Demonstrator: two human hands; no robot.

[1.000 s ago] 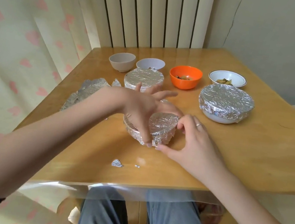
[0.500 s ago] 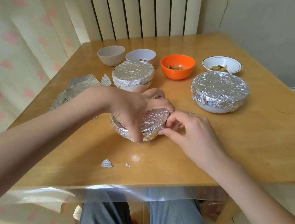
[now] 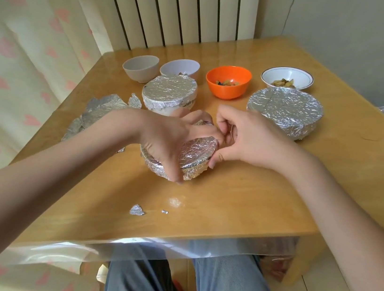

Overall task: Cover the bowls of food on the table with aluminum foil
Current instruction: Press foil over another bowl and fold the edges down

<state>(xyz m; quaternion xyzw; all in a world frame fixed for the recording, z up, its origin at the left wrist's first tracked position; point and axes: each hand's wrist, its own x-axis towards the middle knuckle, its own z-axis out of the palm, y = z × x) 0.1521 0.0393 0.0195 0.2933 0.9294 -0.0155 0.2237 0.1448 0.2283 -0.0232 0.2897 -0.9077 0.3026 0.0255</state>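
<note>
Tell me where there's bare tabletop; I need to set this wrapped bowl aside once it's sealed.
Free: the right side, nearer than the large foil-covered bowl, and the near edge past the foil scraps. Crowded: the back row around the orange bowl, and the left by the loose foil.

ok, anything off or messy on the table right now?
Minor mess only: two torn foil scraps lie loose near the front edge, and crumpled foil sheets sit at the left. The bowl in both hands is tipped toward the camera. No spills visible.
</note>
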